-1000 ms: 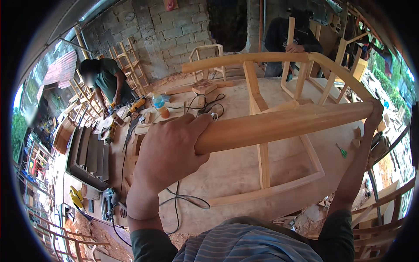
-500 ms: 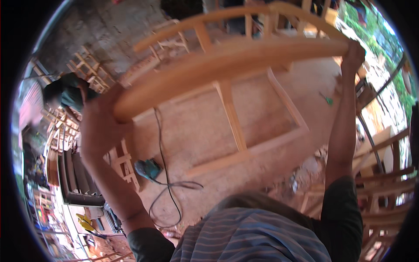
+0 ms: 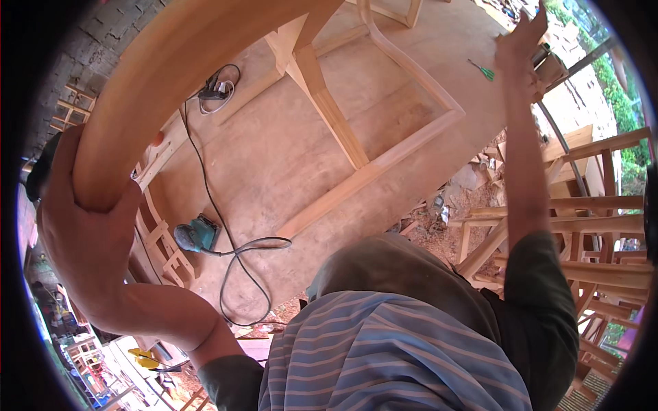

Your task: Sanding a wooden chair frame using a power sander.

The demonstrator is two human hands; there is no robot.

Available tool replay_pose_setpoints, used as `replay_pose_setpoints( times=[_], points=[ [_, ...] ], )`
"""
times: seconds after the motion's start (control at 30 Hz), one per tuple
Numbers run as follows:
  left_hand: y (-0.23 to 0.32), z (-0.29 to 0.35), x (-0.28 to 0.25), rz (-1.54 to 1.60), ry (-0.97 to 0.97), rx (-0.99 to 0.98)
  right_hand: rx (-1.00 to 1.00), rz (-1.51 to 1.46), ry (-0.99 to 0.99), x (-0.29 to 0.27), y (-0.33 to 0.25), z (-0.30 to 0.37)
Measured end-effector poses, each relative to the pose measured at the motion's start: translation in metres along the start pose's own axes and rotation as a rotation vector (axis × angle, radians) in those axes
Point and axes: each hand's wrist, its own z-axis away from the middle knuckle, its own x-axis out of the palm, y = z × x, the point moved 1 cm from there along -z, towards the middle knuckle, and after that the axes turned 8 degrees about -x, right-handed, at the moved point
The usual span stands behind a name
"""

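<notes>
My left hand point(image 3: 86, 236) is wrapped round the near end of a thick, smooth, curved wooden rail point(image 3: 151, 82) at the upper left. The rail belongs to a pale wooden furniture frame, tilted up, and runs out of view at the top. Lower bars of the frame, among them a straight bar point(image 3: 370, 181) and a slanting post point(image 3: 329, 113), stretch over the worktop. Away from the wood, my right hand point(image 3: 522, 55) is raised at the upper right with its fingers apart and nothing in it.
A teal power sander point(image 3: 199, 234) lies on the worktop point(image 3: 247, 185), its black cable point(image 3: 236, 274) looped beside it. Nearby are a green-handled tool point(image 3: 485, 70) and a plug with wires point(image 3: 216, 94). Wooden frames point(image 3: 596, 222) are stacked at right; shavings and scraps point(image 3: 439, 205) cover the floor.
My right hand has let go of the rail's far end and is now open. The rail has swung, its left end coming nearer and lower in my left hand. The view has shifted too.
</notes>
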Motion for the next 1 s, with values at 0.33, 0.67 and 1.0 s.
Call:
replay_pose_setpoints(
  times=[0.33,0.67,1.0],
  points=[
    [-0.01,-0.006,0.009,-0.007,0.079,0.037,-0.001,0.33,-1.057,-0.061,-0.007,0.364],
    [-0.019,-0.009,0.014,-0.058,0.11,-0.014,-0.038,0.211,-1.182,-0.085,0.024,0.32],
    [-0.038,-0.009,0.012,-0.116,0.096,-0.011,0.017,0.394,-1.123,-0.118,0.142,0.277]
  ],
)
